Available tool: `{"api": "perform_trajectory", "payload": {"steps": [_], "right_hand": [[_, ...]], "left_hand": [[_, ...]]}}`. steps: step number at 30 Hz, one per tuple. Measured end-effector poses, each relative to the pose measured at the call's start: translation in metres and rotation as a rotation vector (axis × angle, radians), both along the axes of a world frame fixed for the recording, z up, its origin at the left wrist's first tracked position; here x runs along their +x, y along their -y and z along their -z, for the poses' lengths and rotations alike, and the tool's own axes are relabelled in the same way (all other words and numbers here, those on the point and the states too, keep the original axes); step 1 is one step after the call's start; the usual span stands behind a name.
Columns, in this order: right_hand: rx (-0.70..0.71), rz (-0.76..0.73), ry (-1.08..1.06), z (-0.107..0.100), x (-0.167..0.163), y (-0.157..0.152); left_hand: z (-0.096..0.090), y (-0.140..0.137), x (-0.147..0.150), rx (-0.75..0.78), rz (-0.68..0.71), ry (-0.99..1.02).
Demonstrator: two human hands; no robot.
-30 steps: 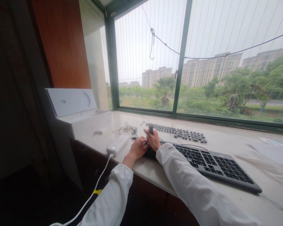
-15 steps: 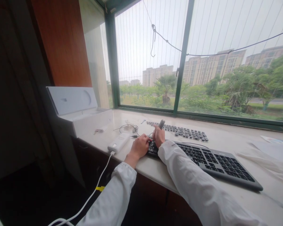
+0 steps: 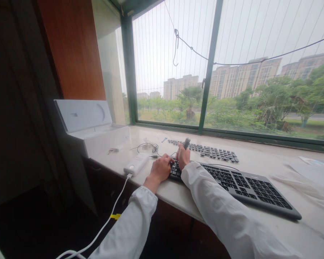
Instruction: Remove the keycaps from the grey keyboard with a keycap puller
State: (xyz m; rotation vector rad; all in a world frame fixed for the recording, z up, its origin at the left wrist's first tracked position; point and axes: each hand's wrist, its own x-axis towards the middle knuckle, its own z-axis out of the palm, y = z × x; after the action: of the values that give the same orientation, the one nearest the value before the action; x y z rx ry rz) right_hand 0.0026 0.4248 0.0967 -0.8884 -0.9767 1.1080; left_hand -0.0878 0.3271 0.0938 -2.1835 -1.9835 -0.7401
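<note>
A black keyboard (image 3: 248,189) lies along the front of the white counter, its key sockets bare over much of its length. My left hand (image 3: 161,167) rests at its left end, with bent fingers gripping it there; the fingertips are partly hidden. Just to the right, over the same end, my right hand (image 3: 183,157) is closed around a small dark brush (image 3: 187,143). One end of the brush sticks up past the fist; its lower end is hidden. Behind the keyboard, loose black keycaps (image 3: 218,153) are laid out in rows.
Left of my hands sit a white power bank (image 3: 136,163) with a white cable (image 3: 112,212) and a thin coiled black cable (image 3: 154,147). An open white box (image 3: 105,140) stands at the left. Papers (image 3: 310,174) lie at right, below the window.
My right hand and the brush have shifted very slightly to the right. My left hand stays at the keyboard's left end.
</note>
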Motion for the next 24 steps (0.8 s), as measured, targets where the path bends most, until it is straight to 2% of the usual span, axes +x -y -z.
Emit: {"api": "perform_trajectory", "payload": {"steps": [10,20,24], "right_hand": [[0.002,0.025,0.106,0.008,-0.001,-0.011],[0.162,-0.198,0.159,0.000,-0.006,0.002],[0.179,-0.270,0.154,-0.002,-0.005,0.005]], "left_hand": [[0.006,-0.006,-0.004,0.069,0.044,0.060],[0.013,-0.012,-0.009,0.055,0.048,0.145],[0.014,-0.014,-0.011,0.045,0.047,0.163]]}}
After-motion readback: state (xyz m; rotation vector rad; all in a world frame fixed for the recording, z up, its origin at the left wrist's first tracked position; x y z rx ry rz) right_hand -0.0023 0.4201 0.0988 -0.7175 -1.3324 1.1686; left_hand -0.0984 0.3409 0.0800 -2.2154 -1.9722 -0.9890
